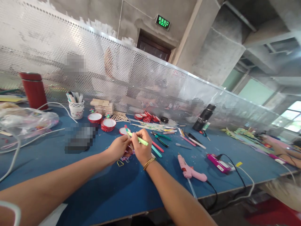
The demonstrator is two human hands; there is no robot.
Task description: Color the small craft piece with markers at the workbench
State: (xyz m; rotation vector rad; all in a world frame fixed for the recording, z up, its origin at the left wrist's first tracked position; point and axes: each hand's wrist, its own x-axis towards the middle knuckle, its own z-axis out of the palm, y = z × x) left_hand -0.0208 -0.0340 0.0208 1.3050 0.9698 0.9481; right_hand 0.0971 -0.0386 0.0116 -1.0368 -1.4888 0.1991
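Across the blue table (117, 194), I see right hand (141, 149) pinching a stick (138, 139), left hand (118, 147) curled beside, grip unclear; glue gun (189, 171) at four o'clock, screen (141, 75) at twelve.

L arm: I have it stretched in from the lower left, forearm bare, wrist straight | L hand (119, 147): fingers curled in, tips pinched toward the other hand | R arm: I have it angled up from bottom centre, wrist slightly bent | R hand (140, 147): closed in a pinch, knuckles up, just beside L hand
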